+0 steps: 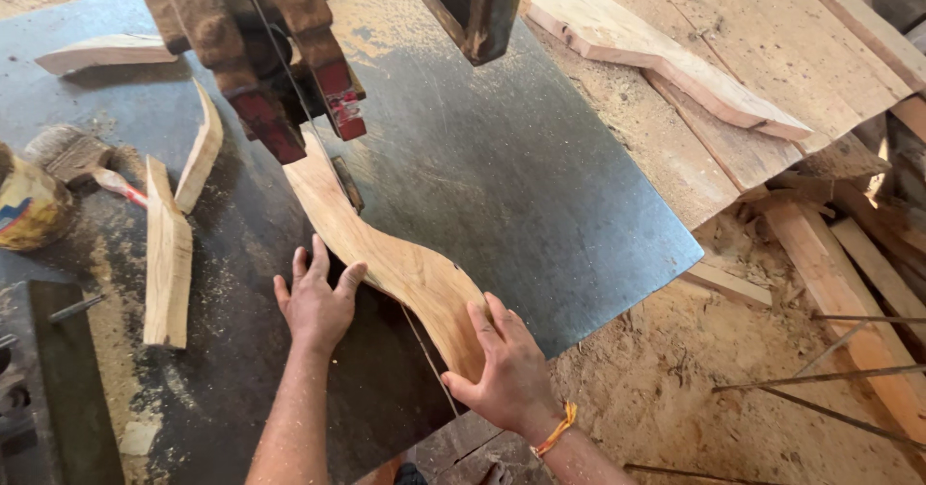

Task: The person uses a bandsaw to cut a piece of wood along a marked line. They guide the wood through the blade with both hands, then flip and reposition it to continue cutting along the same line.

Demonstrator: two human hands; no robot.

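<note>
Both hands flat on curved wooden piece (386,254): left hand (316,304) open-palmed at its edge, right hand (506,374) wrapping the near end. Stiff, light, dusty-slick; hold clear of blade (280,61).

Bright, sharp daylight, soft sheen on the dark metal table (540,186), slight wide-angle edge distortion.
</note>
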